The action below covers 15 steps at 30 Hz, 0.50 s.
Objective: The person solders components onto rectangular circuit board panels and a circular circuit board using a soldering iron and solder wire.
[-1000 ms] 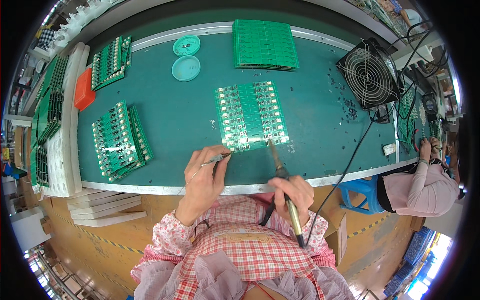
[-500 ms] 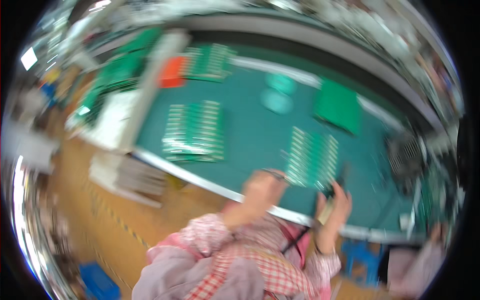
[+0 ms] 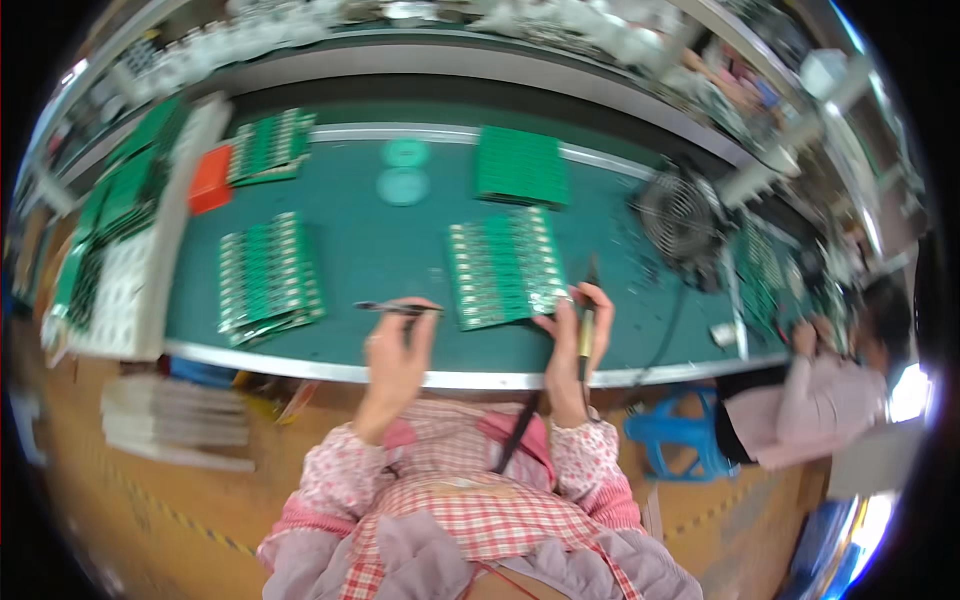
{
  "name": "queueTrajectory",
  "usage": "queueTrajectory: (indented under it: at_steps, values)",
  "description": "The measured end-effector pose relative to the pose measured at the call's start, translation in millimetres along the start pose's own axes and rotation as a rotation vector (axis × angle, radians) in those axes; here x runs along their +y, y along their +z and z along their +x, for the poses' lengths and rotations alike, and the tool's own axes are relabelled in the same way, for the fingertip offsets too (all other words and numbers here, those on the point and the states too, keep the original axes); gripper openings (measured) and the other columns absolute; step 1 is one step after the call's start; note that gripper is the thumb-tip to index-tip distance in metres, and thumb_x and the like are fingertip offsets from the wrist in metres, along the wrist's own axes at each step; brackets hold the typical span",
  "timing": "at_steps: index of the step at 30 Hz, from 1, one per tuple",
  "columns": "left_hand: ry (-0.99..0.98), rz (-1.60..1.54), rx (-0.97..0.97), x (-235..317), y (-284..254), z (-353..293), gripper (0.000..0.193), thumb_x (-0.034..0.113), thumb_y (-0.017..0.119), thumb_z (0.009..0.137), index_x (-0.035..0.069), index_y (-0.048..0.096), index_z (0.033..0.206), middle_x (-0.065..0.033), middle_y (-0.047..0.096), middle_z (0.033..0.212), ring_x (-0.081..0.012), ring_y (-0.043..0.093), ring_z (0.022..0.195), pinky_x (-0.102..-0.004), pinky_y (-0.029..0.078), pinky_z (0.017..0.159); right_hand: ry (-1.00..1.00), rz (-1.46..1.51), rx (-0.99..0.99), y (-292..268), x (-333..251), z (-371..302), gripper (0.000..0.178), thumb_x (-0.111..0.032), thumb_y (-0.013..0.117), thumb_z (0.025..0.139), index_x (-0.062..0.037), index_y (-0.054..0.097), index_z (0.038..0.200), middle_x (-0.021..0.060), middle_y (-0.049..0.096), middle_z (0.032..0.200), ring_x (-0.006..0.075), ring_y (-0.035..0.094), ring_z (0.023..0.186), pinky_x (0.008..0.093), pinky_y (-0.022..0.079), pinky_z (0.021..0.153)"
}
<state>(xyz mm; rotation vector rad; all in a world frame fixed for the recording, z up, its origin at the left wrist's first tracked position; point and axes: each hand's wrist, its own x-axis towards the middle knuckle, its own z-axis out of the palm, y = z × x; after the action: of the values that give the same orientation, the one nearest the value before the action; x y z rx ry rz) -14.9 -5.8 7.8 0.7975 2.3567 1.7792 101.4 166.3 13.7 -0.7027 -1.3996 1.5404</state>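
A green circuit board panel (image 3: 507,268) with rows of pale parts lies on the green bench mat in front of me. My left hand (image 3: 398,350) is closed round slim dark tweezers (image 3: 385,307), which point left, apart from the panel's left edge. My right hand (image 3: 575,335) grips a soldering iron (image 3: 586,335) with a yellowish handle, its dark tip pointing up and away beside the panel's right edge. The right thumb and fingertips are at the panel's lower right corner; whether they touch it I cannot tell.
Stacked panels (image 3: 268,275) lie at left, others (image 3: 270,147) beside an orange box (image 3: 210,180). Green boards (image 3: 522,165) are piled behind. Two round turquoise dishes (image 3: 404,186) stand mid-bench. A fan (image 3: 680,212) is at right. A co-worker (image 3: 800,410) sits near a blue stool (image 3: 680,435).
The view has swung round, so the bench items now sit further left and look sharper. My left hand with the tweezers has drawn away from the panel; the right stays near its lower right corner.
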Motion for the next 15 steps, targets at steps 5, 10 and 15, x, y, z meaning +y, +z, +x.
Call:
queueTrajectory:
  at_steps: [5,10,15]
  values:
    - [-0.047,-0.266,-0.022,-13.3,1.7,-2.0,0.014,0.006,0.059,0.099,-0.003,0.061,0.111,-0.0077,0.068,0.104,-0.0129,0.062,0.098,-0.0274,0.048,0.09,-0.016,0.051,0.076,-34.1,-16.8,-8.3,0.032,-0.005,0.061,0.097,-0.0039,0.047,0.126,0.0101,0.052,0.117,0.0116,0.064,0.088,0.0299,0.063,0.073]
    - [-0.04,-0.214,-0.031,-11.3,-6.7,-10.1,0.013,0.006,0.057,0.1,-0.003,0.06,0.11,-0.008,0.067,0.104,-0.0131,0.062,0.098,-0.0276,0.048,0.091,-0.042,-0.026,0.026,-62.2,-35.1,-3.8,0.032,-0.006,0.064,0.095,-0.0034,0.049,0.123,0.0112,0.058,0.115,0.0121,0.063,0.089,0.0293,0.063,0.071]
    - [-0.012,-0.113,-0.034,2.4,-24.2,-16.7,0.012,0.003,0.055,0.1,-0.003,0.061,0.11,-0.0084,0.066,0.106,-0.0141,0.062,0.098,-0.0279,0.048,0.091,-0.175,-0.27,-0.185,-76.0,-73.3,52.1,0.021,-0.005,0.064,0.095,-0.0054,0.057,0.115,0.006,0.068,0.108,0.0092,0.063,0.091,0.0235,0.053,0.072]
